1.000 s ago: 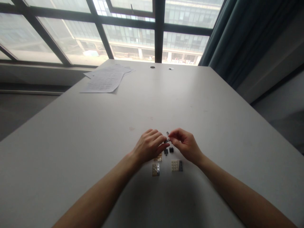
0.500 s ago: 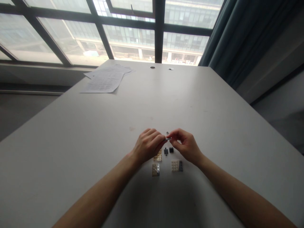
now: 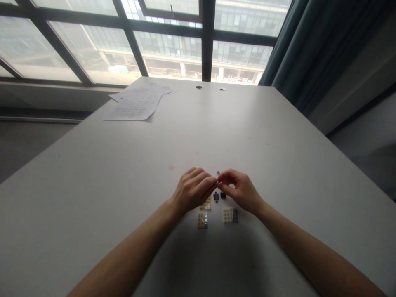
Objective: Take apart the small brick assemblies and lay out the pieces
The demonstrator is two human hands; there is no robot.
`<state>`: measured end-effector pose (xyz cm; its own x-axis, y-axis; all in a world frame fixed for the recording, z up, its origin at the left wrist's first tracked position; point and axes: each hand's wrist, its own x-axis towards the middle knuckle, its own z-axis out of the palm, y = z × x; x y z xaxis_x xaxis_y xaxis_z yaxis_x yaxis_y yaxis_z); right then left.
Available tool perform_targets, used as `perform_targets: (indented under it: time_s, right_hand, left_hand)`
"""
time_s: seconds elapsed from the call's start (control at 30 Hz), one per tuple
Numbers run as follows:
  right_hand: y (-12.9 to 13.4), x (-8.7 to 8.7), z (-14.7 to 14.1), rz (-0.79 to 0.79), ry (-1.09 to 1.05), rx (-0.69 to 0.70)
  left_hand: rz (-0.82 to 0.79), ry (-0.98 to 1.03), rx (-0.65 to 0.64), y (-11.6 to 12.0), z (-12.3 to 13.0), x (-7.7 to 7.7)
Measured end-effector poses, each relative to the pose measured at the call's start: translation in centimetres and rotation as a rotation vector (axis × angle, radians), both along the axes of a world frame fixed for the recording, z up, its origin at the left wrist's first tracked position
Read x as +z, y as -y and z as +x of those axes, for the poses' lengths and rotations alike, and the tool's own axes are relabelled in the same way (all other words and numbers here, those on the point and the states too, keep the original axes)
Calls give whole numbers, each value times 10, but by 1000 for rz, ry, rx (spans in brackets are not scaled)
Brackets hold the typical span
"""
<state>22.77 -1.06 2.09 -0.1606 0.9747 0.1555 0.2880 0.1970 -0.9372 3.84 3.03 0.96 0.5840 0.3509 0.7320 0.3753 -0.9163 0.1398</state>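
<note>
The white table [image 3: 198, 136] occupies most of the frame, narrowing toward the top centre. The window [image 3: 173, 49], with dark frame bars, spans the upper left and upper centre. The blue-grey curtain [image 3: 293, 53] hangs at upper right. Printed sheets [image 3: 136, 105] lie overlapping on the tabletop, left of centre in the upper part of the frame.

The left hand [image 3: 195, 187] and the right hand [image 3: 239, 189] are positioned below the frame's centre, fingertips close together. Both hands pinch one small grey part [image 3: 217, 182] between thumb and fingers; the part is located at the meeting point of the fingertips, mostly covered, and its full shape cannot be determined.

The cream studded plate [image 3: 228, 215], with a dark grey section at its right edge, lies below the right hand. The lower tan plate [image 3: 202, 221] lies to its left. The upper tan plate [image 3: 206, 203] lies just above that one, partly hidden by the left hand. The dark grey piece [image 3: 216, 196] lies between the hands, beside the black block [image 3: 223, 195]. A loose grey piece [image 3: 218, 173] shows just above the fingertips.
</note>
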Motion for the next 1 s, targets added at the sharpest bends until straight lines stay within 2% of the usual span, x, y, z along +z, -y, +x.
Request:
perform_targets:
  time_s: [0.3, 0.53, 0.73, 1.0]
  right_hand:
    - [3, 3, -3, 32, 28, -3]
    - [3, 6, -4, 2, 30, -3]
    - [3, 7, -3, 10, 31, 2]
    - [2, 3, -2, 52, -10, -2]
  left_hand:
    - [9, -18, -25, 2, 3, 2]
    - [98, 18, -18, 1, 2, 1]
    - [11, -2, -21, 1, 1, 1]
    - [9, 41, 54, 0, 0, -1]
